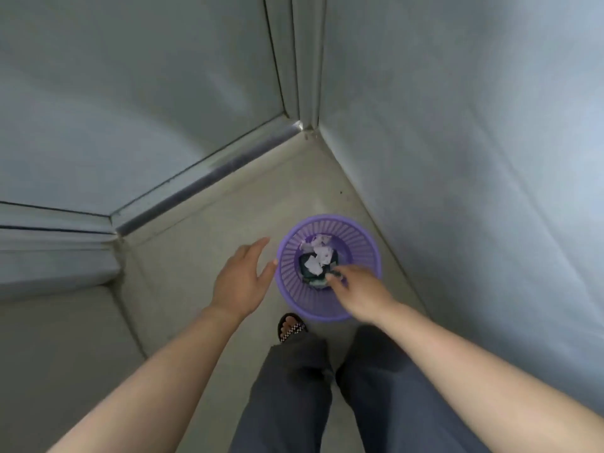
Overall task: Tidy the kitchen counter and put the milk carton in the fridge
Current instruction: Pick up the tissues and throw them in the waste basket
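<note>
**Item:** litter (318, 253), white crumpled paper scraps over something dark, at the bottom of a purple slatted waste basket (359, 246). Milk carton and counter: not in view.

**Right hand** (362, 292): the nearer hand, over the basket's opening at its 5 o'clock, with the litter at 11 o'clock from the palm. A small greenish scrap (333, 274) sits at the fingertips. I cannot tell whether it is pinched or already released.

**Left hand** (238, 279): outside the rim at the basket's 9 o'clock, fingers straight and apart, holding nothing.

**Surround:** the basket stands on the pale floor (228, 230) in a corner, with a wall (457, 158) at 3 o'clock and a sandalled foot (291, 326) at 6 o'clock.

**Judgement:** the rubbish is going into the basket; the carton is still to fetch.
</note>
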`<state>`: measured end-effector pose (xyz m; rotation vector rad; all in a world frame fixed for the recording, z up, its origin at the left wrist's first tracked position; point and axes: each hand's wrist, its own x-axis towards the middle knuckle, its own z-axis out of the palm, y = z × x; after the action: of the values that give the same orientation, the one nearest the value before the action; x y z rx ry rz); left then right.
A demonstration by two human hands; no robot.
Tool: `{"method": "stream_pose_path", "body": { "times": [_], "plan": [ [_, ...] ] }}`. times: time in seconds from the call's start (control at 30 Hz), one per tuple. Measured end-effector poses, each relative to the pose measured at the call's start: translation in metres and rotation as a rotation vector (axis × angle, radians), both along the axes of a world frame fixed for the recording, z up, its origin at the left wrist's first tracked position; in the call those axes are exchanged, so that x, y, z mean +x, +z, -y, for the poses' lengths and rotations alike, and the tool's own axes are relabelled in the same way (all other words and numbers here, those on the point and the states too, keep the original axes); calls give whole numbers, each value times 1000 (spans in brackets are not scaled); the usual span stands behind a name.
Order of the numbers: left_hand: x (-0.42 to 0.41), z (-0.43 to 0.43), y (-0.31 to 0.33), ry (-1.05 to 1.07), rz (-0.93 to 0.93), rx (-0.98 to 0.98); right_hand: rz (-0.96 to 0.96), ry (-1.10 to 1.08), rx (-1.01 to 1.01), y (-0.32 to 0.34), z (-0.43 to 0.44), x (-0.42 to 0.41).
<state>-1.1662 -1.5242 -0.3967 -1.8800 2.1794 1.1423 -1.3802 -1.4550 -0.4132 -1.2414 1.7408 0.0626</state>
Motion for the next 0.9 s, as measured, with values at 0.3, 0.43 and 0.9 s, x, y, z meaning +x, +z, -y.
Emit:
{"method": "stream_pose_path", "body": {
  "times": [0.3, 0.43, 0.9],
  "plan": [
    [14, -49, 274, -14, -140, -31, 182, -60, -143, 291, -34, -3],
    [4, -67, 352, 86, -285, -68, 252, -143, -245, 374, -57, 3],
    [24, -166, 435, 448, -510, -188, 327, 69, -516, 458, -97, 0]
  ]
}}
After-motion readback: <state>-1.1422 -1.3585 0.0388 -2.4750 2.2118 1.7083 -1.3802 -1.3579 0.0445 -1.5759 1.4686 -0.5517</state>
